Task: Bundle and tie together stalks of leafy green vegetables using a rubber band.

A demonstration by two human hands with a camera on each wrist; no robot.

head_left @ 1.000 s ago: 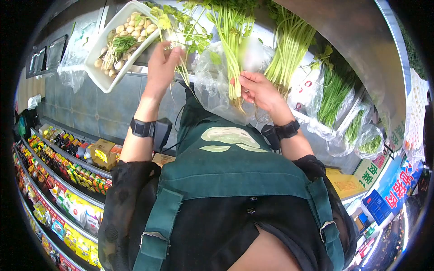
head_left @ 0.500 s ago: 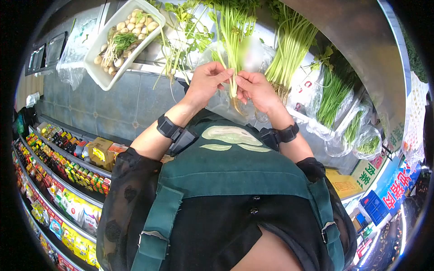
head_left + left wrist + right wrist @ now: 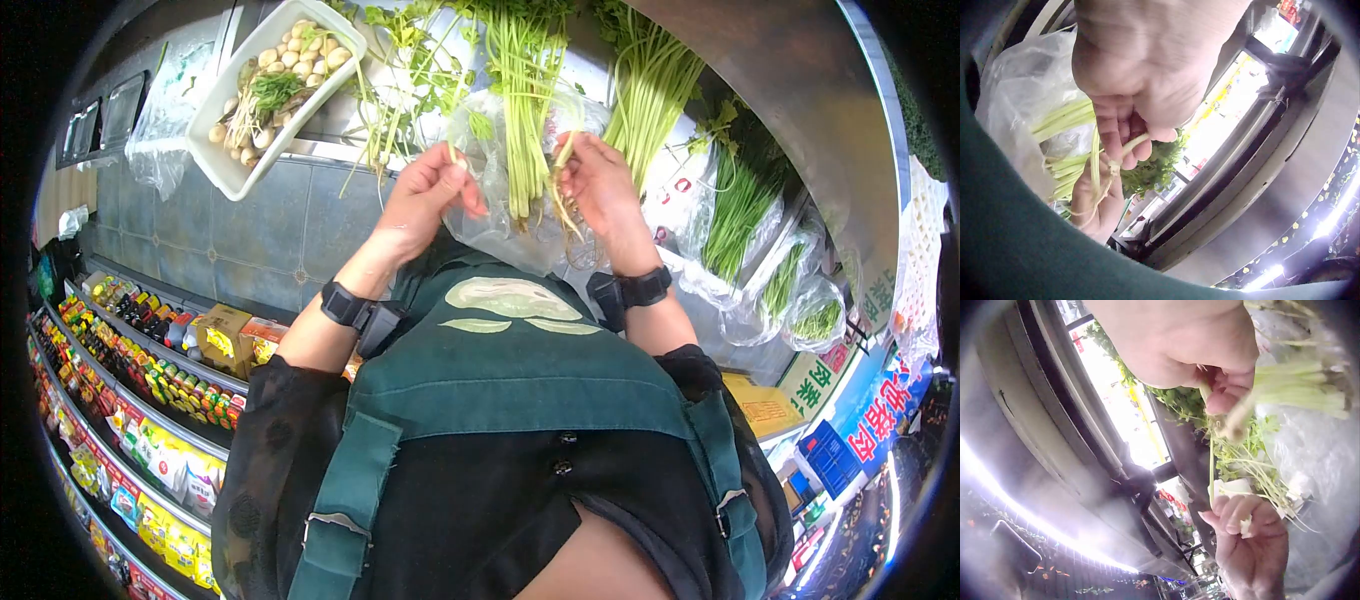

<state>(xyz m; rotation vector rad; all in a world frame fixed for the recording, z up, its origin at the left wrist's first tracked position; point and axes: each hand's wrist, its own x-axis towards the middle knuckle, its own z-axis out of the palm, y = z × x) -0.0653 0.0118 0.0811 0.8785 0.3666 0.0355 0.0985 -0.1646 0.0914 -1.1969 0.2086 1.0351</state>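
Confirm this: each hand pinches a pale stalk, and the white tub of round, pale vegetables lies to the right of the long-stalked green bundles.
Wrong side: in the head view, the white tub lies to the left of the long-stalked green bundles. The rest stands: the left hand and right hand each pinch a pale stalk.

Across the bench [image 3: 328, 132], from left to right: a plastic bag [image 3: 165, 135] over the front edge; a tub [image 3: 228, 178] with round produce [image 3: 302, 66] and a small bundle of greens [image 3: 277, 91] inside; loose sprigs [image 3: 400, 80] beside the tub; a middle bunch of stalks [image 3: 525, 115] on plastic sheeting [image 3: 472, 218], roots toward the near edge; then a right-hand bunch of stalks [image 3: 648, 95]. Farther right, bagged long greens [image 3: 738, 210], then smaller bagged greens [image 3: 815, 318]. Before the bench, floor [image 3: 230, 235]. At lower left, shelves [image 3: 170, 425] with goods [image 3: 190, 388] in rows and a carton [image 3: 225, 338].
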